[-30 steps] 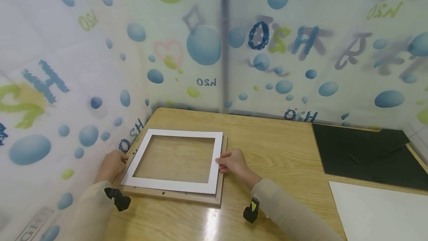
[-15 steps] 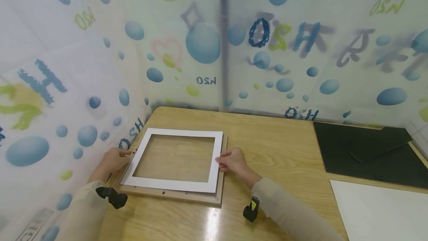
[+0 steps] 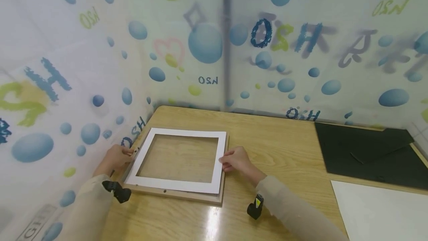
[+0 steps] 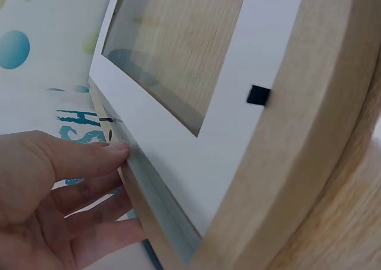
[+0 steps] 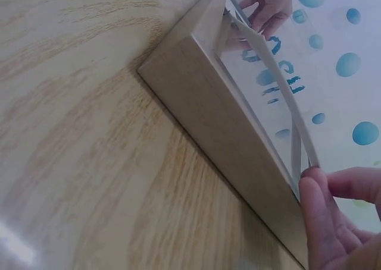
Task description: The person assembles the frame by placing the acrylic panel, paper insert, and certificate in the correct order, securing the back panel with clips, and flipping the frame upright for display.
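Observation:
A white picture mat (image 3: 177, 186) with a rectangular opening lies over a light wooden picture frame (image 3: 194, 196), at the left of the table. My right hand (image 3: 236, 159) pinches the mat's right edge between thumb and fingers. In the right wrist view that mat edge (image 5: 292, 100) is raised above the frame's side (image 5: 220, 127). At the opposite side, my left hand (image 3: 117, 157) grips the frame's left edge, its thumb (image 4: 113, 153) on top and the fingers outside. A strip of glass (image 4: 158, 184) shows between mat and frame there. One small black tab (image 4: 259, 95) overlaps the mat's border.
A black backing board (image 3: 361, 151) with a stand leg lies at the far right of the wooden table (image 3: 274, 140). In front of it is a white sheet (image 3: 384, 207). A patterned curtain (image 3: 187, 96) runs close along the table's back and left edges.
My left hand has shifted along the frame's left side, its fingers now reaching onto the edge. The mat has slid slightly rightward over the frame with my right hand still pinching it.

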The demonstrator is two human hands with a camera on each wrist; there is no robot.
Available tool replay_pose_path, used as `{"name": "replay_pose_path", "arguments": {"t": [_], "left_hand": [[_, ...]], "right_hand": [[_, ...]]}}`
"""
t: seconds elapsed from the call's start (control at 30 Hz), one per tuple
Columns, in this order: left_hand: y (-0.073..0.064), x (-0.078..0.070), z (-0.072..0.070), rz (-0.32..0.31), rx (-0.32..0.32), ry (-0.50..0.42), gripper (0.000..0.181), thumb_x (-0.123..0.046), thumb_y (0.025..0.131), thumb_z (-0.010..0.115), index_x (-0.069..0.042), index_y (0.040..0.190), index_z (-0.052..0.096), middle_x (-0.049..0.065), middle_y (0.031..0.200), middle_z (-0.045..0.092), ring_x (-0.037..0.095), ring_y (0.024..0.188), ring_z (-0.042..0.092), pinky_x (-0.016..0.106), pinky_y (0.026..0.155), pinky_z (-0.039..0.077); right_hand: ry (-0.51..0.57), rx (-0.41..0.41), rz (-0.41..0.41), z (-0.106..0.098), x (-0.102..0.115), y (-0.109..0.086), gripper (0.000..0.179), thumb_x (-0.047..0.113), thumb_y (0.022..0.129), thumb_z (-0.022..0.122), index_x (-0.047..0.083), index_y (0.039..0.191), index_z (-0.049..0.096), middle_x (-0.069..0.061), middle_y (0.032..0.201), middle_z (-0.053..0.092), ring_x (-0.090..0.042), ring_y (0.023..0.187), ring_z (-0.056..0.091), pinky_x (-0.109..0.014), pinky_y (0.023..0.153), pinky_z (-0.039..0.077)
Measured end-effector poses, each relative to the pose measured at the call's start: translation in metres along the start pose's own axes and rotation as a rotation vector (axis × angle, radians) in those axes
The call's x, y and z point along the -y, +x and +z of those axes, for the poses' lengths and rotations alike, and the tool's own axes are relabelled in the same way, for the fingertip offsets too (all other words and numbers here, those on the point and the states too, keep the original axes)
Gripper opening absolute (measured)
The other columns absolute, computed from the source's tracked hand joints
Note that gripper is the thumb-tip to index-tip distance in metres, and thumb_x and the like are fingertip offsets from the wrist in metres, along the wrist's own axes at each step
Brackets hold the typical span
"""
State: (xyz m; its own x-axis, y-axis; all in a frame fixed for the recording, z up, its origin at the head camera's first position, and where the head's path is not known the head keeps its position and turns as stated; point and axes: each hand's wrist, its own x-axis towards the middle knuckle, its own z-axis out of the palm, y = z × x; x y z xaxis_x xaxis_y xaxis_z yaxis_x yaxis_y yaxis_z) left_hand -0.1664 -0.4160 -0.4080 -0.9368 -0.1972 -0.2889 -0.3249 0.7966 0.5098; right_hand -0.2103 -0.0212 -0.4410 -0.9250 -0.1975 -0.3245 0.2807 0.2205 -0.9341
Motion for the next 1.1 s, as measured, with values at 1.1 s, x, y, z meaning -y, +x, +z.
{"name": "replay_pose_path", "arguments": {"t": [1.1], "left_hand": [[0.000, -0.005, -0.001, -0.100, 0.025, -0.056, 0.043, -0.005, 0.086, 0.062, 0.014, 0.123, 0.049, 0.033, 0.110, 0.053, 0.033, 0.088, 0.054, 0.042, 0.064, 0.052]], "right_hand": [[-0.644, 0.281, -0.193, -0.008, 0.020, 0.018, 0.034, 0.014, 0.081, 0.071, 0.002, 0.055, 0.053, -0.002, 0.044, 0.050, -0.011, 0.039, 0.048, -0.026, 0.040, 0.046]]}}
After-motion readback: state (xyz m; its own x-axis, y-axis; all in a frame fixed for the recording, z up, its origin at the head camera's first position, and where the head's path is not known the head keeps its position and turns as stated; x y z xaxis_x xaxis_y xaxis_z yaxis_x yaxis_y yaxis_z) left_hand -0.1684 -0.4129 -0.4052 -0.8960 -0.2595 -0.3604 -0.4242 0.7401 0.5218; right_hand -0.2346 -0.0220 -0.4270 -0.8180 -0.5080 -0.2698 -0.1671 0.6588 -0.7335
